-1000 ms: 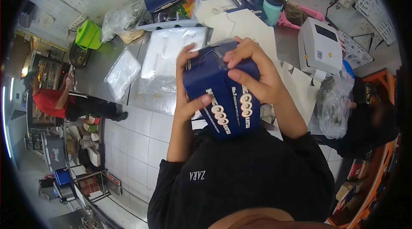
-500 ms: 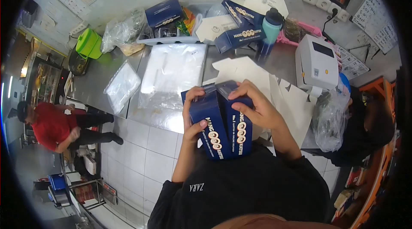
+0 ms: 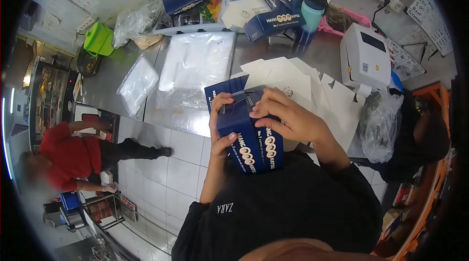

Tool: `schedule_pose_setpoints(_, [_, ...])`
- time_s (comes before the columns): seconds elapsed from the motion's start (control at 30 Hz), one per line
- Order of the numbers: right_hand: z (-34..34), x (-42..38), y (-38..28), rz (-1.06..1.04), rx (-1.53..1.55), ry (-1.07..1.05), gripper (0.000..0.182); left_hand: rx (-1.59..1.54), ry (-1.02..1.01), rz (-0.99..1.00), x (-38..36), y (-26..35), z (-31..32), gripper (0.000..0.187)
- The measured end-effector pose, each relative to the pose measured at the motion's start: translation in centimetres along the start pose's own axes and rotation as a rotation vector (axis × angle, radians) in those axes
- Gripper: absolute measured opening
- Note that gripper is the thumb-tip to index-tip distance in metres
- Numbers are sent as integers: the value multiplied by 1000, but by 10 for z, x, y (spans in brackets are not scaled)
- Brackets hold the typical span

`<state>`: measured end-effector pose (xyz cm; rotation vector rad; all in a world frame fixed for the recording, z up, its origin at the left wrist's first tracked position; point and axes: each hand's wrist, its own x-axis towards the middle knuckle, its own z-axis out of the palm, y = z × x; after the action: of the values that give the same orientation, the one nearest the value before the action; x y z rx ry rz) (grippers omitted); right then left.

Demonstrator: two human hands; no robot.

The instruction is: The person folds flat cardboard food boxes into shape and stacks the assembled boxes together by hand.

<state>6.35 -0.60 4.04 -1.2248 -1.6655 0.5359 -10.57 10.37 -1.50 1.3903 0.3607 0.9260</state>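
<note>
A dark blue printed carton is held up against the front of my black shirt. My left hand grips its left side, the thumb on the printed face and the fingers near the top edge. At the upper right of the carton, my right hand has its fingers bent over the top flaps, pressing on them. Behind the carton lie another blue printed piece and flat white cardboard blanks.
A stack of clear plastic bags, a blue box, a teal bottle and a white label printer stand on the steel table. A person in red is at the left, another person in dark clothes at the right.
The two parts of the carton's top have come closer together, and my right hand has moved slightly left with them. The person in red has shifted position and spread their arms.
</note>
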Motion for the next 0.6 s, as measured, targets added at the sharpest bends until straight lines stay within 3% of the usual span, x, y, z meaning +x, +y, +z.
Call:
schedule_pose_setpoints(0.3, [6,-3,-6,13,17,-87,22,-67,62,22,-12,3,0,76])
schedule_pose_setpoints(0.47, [-6,-5,-15,-121,558,88,32,79,46,189,-20,15,-5,76])
schedule_pose_setpoints(0.57, [-25,-9,0,-249,447,160,41,12,-18,250,-23,18,-6,74])
schedule_pose_setpoints(0.6, [-39,-4,-17,-199,147,161,43,11,-39,272,-23,17,-9,73])
